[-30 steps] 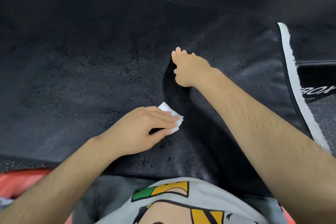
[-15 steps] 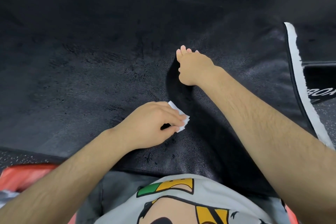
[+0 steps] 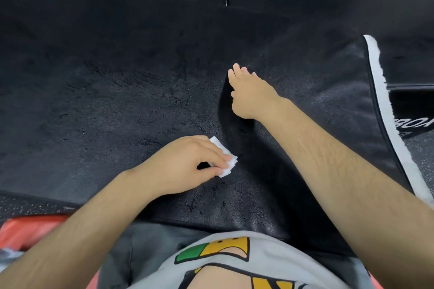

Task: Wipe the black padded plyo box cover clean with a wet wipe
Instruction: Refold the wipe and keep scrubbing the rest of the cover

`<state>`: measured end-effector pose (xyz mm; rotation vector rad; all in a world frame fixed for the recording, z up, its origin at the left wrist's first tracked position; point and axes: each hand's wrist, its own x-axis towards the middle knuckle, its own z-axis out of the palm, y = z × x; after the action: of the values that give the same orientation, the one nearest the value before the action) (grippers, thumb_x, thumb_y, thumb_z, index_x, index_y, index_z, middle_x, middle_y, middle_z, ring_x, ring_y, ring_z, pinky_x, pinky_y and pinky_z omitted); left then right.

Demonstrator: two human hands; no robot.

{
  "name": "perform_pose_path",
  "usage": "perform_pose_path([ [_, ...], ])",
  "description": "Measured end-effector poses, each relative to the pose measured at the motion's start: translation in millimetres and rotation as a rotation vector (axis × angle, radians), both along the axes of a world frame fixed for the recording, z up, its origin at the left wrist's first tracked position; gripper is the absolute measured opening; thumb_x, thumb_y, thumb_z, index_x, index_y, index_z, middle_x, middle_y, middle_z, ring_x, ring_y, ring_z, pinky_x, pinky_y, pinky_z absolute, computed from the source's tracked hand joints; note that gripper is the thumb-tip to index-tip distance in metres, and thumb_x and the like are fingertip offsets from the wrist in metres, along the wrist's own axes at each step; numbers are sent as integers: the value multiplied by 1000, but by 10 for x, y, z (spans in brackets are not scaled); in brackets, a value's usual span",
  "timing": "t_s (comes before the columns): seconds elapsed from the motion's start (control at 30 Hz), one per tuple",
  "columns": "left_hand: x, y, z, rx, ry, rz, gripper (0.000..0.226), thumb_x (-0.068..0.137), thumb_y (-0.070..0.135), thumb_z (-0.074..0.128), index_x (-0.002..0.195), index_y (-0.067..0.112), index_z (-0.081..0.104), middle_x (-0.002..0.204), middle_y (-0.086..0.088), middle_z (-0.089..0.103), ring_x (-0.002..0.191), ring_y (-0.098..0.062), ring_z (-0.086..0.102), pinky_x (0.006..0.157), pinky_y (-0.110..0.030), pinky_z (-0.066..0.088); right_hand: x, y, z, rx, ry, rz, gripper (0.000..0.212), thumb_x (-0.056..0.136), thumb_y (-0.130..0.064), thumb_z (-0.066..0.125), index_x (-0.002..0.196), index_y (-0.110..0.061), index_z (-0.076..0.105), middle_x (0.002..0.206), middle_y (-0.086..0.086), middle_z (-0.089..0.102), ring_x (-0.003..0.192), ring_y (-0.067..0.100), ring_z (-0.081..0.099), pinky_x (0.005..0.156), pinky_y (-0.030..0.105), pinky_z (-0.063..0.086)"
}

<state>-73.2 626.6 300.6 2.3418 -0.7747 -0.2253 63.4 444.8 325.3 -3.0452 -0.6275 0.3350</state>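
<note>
head view: the left hand (image 3: pixel 185 166) pinches a folded white wipe (image 3: pixel 225 159) in a curled grip, pressing it on the near middle of the black cover (image 3: pixel 117 101). the right hand (image 3: pixel 251 94), fingers straight, rests flat farther back, holding nothing. wiping looks under way; the next stroke likely needs unwiped surface.

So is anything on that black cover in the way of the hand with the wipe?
Only the person's own right hand, resting on the cover just beyond the wet wipe the left hand pinches. Otherwise nothing visible lies on it.
</note>
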Motion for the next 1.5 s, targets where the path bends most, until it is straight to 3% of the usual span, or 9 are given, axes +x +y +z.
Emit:
perform_pose_path([
  [0.1,-60,147,-3,-7,-20,35,13,92,27,72,99,35,78,119,33,65,109,5,59,94,-23,47,-237,-112,25,241,-45,-28,54,100,-26,55,150,-13,39,159,4,32,147,24,29,117,38,32],
  [0.17,-84,131,-8,-10,-48,39,11,95,28,68,99,32,77,122,33,63,113,4,58,97,-26,48,-438,-114,66,379,-49,-59,28,96,-31,63,122,-24,62,120,-6,59,117,16,52,96,37,48],
  [0.23,-96,58,6,11,-60,31,16,96,34,61,101,31,76,122,37,60,114,4,57,98,-25,46,-588,-82,66,430,53,-69,4,93,-32,64,95,-28,64,81,-12,61,90,10,57,82,38,53],
  [0.3,-92,59,16,31,-53,22,18,95,35,61,105,33,77,120,40,58,114,7,55,98,-21,44,-698,-66,50,444,154,-36,10,92,-28,62,82,-29,64,65,-11,61,74,5,58,74,38,54],
  [0.7,-146,275,119,54,-23,-65,26,95,42,54,108,36,76,125,27,63,115,5,51,101,-13,37,-770,-89,107,449,195,23,11,96,-26,60,89,-29,67,72,-7,66,68,4,55,71,32,52],
  [0.8,-187,415,104,59,-70,40,32,98,42,47,114,34,74,130,24,59,117,-2,52,105,-22,36,-806,-75,87,451,238,9,12,96,-28,59,87,-30,67,73,-8,66,69,6,57,71,32,53],
  [0.93,-513,78,64,21,-14,-172,26,102,26,52,117,28,73,127,13,60,113,-12,55,98,-29,43,-849,-28,72,472,298,3,13,95,-28,60,86,-30,69,74,-7,67,69,11,59,72,34,54],
  [1.23,-716,9,69,96,-84,-193,27,100,13,54,117,26,69,123,15,58,109,-17,53,90,-34,47,-937,-73,184,529,383,27,13,93,-29,63,84,-31,71,77,-9,68,60,0,51,63,21,47],
  [1.5,-991,375,78,64,-66,-83,29,104,30,53,130,31,66,132,20,56,121,-7,53,96,-30,47,-1053,-36,196,428,521,125,12,96,-34,60,89,-34,70,70,-20,65,61,-3,53,61,19,44],
])
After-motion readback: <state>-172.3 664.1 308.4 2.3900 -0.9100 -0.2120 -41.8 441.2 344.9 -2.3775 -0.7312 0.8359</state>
